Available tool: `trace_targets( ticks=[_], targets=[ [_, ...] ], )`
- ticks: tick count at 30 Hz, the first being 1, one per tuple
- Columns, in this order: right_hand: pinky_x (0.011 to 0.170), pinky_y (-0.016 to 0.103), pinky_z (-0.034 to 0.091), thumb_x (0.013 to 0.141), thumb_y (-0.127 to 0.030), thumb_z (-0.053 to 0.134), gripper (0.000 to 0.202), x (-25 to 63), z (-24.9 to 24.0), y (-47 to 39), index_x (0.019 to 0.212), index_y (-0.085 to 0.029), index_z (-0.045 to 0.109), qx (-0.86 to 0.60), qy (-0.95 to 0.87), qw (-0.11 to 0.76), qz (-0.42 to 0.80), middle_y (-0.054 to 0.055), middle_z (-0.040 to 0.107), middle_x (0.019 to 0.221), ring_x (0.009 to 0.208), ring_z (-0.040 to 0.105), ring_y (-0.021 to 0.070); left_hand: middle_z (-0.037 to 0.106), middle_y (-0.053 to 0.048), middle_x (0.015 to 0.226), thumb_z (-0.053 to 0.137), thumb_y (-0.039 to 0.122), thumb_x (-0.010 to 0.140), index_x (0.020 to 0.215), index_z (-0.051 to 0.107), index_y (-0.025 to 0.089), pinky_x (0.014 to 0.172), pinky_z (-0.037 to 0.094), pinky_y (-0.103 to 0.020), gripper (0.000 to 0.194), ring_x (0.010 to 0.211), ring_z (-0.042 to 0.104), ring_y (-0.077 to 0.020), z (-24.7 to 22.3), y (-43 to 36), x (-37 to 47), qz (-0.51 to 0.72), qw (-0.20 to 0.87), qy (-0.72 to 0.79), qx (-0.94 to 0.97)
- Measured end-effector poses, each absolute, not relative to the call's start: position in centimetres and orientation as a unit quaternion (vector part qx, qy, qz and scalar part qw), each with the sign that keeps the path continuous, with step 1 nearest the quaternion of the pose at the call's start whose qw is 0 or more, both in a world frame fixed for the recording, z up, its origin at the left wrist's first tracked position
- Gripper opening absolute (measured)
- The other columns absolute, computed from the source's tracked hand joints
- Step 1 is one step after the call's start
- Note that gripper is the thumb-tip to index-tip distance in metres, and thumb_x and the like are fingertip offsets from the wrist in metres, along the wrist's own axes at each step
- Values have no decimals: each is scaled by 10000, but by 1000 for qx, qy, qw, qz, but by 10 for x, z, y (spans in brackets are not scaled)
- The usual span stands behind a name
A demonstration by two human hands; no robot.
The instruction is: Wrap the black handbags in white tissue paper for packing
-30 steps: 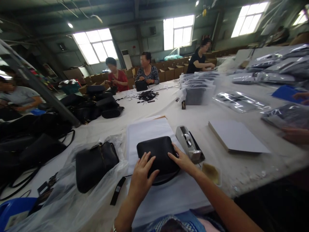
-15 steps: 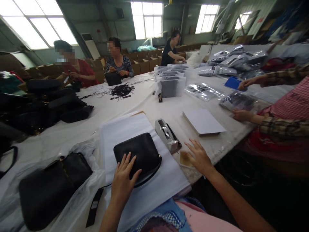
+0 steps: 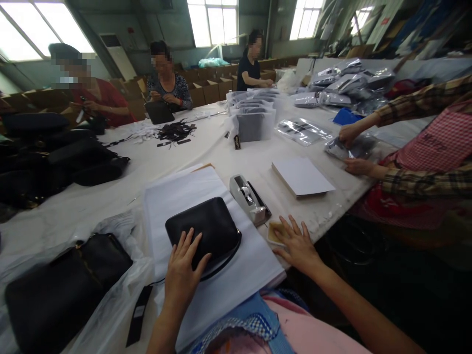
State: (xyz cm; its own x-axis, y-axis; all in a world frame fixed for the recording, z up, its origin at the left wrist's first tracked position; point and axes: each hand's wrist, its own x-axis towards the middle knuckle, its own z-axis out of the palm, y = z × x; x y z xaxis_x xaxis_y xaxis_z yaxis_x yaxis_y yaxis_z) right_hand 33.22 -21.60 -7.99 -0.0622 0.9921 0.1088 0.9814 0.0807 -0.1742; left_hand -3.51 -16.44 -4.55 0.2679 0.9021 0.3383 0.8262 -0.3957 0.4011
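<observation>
A small black pouch bag (image 3: 206, 221) with a wrist strap lies on a stack of white paper sheets (image 3: 236, 275). My left hand (image 3: 182, 263) rests on its lower left part, fingers spread. From the bag a cord runs left to a black hang tag (image 3: 139, 312). My right hand (image 3: 300, 248) is open over a yellowish sponge (image 3: 275, 231) in a shallow dish, its fingers at the sponge's right side; whether they press on it I cannot tell. Just behind the sponge stands a grey tape dispenser (image 3: 248, 199).
Left of the paper, a larger black bag (image 3: 66, 290) lies on clear plastic. A block of white cards (image 3: 302, 177) sits behind my right hand. Upright wrapped pouches (image 3: 254, 125) stand farther back. A co-worker's hands (image 3: 356, 164) handle a plastic-wrapped item at right; several people work around the table.
My right hand has lowered onto or just over the sponge. My left hand stays on the pouch bag. The co-worker's far hand at right has moved from the blue piece to the wrapped item.
</observation>
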Motion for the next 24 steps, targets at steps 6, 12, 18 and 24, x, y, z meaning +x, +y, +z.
trace_targets(
  ticks=[6,12,18,24],
  targets=[
    [1100,546,382,916,-468,575,339,338,-49,-195,1138,-249,708,-647,-700,303,17,103,527,1429,1357,434,316,401,-68,1548,598,396,915,1433,451,283,1139,329,-578,551,1458,295,-307,-47,-166,-36,253,61,550,794],
    [911,358,546,876,-354,680,99,288,9,-132,873,-254,682,-519,-709,475,54,32,718,1035,971,686,210,400,-47,1550,597,340,916,1445,422,310,1131,355,-573,558,1455,304,-286,-47,-167,-34,243,58,564,787],
    [859,301,548,907,-339,648,115,218,22,-9,859,-254,711,-417,-816,375,143,0,744,957,896,702,166,408,-32,1544,612,263,892,1467,387,334,1090,425,-550,621,1433,350,-277,-46,-169,-34,240,28,565,789],
    [1093,407,403,941,-280,544,261,152,-23,110,1140,-222,704,-465,-860,179,108,82,641,1309,1304,510,242,446,-92,1507,647,375,860,1482,392,259,977,538,-504,683,1356,462,-320,-62,-160,-47,223,-67,509,828]
  ],
)
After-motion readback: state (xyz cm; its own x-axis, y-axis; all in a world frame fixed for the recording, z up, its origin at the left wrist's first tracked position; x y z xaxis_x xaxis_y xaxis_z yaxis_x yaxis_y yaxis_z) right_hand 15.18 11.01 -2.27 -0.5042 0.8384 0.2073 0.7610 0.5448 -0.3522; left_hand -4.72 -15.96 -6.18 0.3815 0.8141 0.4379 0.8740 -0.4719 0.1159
